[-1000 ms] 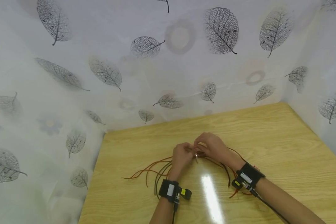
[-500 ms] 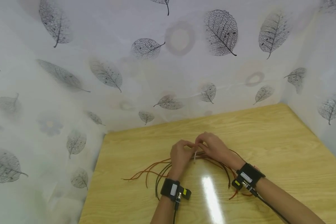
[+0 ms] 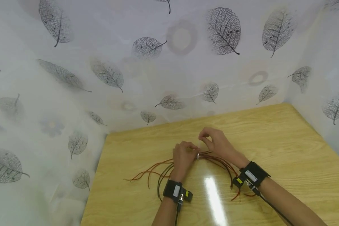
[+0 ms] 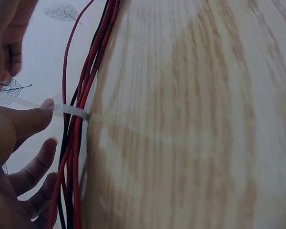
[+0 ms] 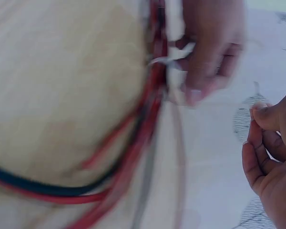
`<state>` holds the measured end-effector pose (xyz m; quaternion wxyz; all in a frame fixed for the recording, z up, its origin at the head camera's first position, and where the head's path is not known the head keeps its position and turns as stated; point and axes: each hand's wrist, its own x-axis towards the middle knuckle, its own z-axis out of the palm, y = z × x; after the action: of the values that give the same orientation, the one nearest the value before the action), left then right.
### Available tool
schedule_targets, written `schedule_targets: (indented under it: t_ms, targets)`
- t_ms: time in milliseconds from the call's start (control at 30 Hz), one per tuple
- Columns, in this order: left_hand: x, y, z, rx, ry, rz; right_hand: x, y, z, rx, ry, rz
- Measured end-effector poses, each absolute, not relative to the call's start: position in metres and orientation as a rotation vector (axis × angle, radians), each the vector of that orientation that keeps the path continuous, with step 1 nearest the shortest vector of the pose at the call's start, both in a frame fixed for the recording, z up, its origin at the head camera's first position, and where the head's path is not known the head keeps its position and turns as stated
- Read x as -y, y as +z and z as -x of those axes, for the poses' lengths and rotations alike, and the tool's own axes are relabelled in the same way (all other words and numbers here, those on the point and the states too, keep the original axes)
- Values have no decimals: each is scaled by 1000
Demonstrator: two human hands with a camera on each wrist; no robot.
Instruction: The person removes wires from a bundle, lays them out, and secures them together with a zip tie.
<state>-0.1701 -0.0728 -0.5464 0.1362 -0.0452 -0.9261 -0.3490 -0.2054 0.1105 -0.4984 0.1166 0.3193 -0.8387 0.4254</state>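
A white cable tie loops around a bundle of red and black wires. My left hand is at the bundle, its thumb and a finger pinching the tie beside the loop. In the left wrist view the tie's thin tail runs left to the fingertips of my right hand, which pinch its end. The right hand is raised just beyond the wires, its thumb and forefinger together. In the right wrist view the tail between the hands is hard to make out against the pale background.
The wires' loose red ends fan out on the wooden table to the left. More wire ends curve under the right wrist. A leaf-print sheet stands behind and beside the table. Each wrist wears a strapped camera with a cable.
My right hand has moved up and away from the left hand. The tie's loop looks smaller around the wires. The left hand stays almost in place at the bundle.
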Motion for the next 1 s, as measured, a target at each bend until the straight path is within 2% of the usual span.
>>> schedule_targets:
  t_ms: [333, 733, 1000]
  targets:
    - [76, -554, 168, 2793, -974, 106, -111, -468, 214, 2333, 1267, -892]
    - [77, -554, 170, 2784, -974, 140, -114, -464, 212, 2299, 1319, -842]
    - [89, -546, 162, 2789, -1007, 203, -131, -467, 204, 2372, 1263, -931]
